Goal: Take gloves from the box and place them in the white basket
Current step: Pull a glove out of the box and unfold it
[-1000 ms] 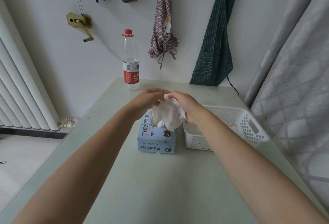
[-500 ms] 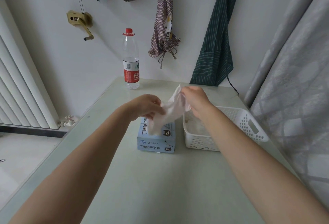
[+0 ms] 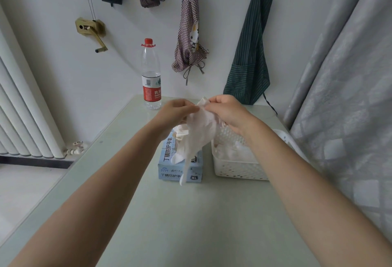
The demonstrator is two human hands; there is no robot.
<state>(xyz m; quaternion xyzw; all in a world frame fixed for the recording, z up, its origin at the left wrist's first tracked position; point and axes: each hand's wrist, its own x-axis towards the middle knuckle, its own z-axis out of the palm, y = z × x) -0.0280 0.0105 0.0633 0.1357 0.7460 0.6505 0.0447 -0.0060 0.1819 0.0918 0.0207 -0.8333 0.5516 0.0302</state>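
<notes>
A light blue glove box (image 3: 169, 167) lies on the table, with white gloves bunched at its top opening. Just right of it stands the white perforated basket (image 3: 237, 168), with several white gloves inside. Above the box, my left hand (image 3: 176, 112) and my right hand (image 3: 228, 110) both pinch the top edge of a white glove (image 3: 198, 135). The glove hangs down in front of the box, its fingers reaching past the box's front face.
A water bottle (image 3: 151, 75) with a red cap stands at the table's far edge. Two aprons and small bags hang on the wall behind. A grey curtain (image 3: 347, 97) runs along the right side, a white radiator (image 3: 23, 114) along the left.
The crumpled glove has been pulled up and spread, and now hangs long. Both hands have risen and come together at its top edge.
</notes>
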